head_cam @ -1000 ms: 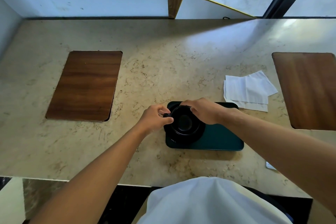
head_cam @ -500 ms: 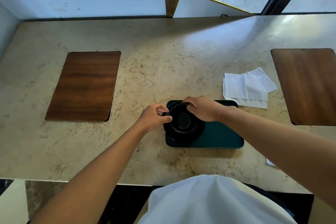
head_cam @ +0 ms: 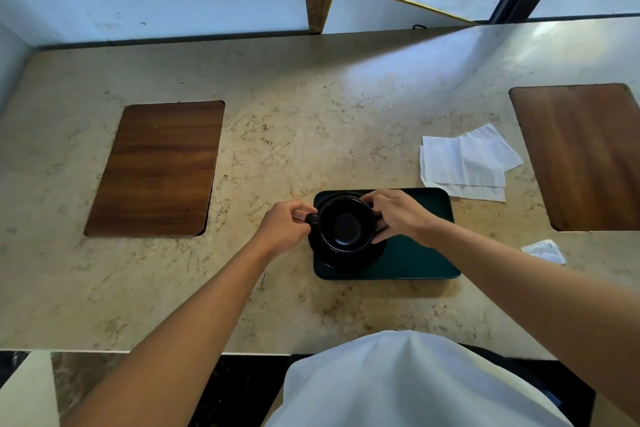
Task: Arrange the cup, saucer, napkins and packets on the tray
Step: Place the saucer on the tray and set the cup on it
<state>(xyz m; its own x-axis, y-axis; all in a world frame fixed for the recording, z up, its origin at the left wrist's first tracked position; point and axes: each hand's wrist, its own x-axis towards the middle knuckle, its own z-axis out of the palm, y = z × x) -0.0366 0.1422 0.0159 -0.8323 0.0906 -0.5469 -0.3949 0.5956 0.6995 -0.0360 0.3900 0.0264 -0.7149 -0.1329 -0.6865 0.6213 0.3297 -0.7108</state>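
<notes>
A black cup (head_cam: pixel 346 226) stands on a black saucer (head_cam: pixel 349 258) at the left end of the dark green tray (head_cam: pixel 419 253). My left hand (head_cam: pixel 284 226) pinches the cup's handle on its left side. My right hand (head_cam: pixel 398 215) curls round the cup's right rim and wall. White napkins (head_cam: pixel 464 163) lie loosely stacked on the counter, just beyond the tray's far right corner. A small white packet (head_cam: pixel 544 251) lies on the counter to the right of the tray, partly behind my right forearm.
The beige marble counter (head_cam: pixel 294 135) carries two wooden inlay panels, one at the left (head_cam: pixel 156 166) and one at the right (head_cam: pixel 585 156). A wall and window frames close the far edge. The near edge runs just in front of my body.
The cup has shifted slightly within the saucer between both hands; my right hand's fingers have spread further round the cup's right side. My left hand keeps its hold on the handle.
</notes>
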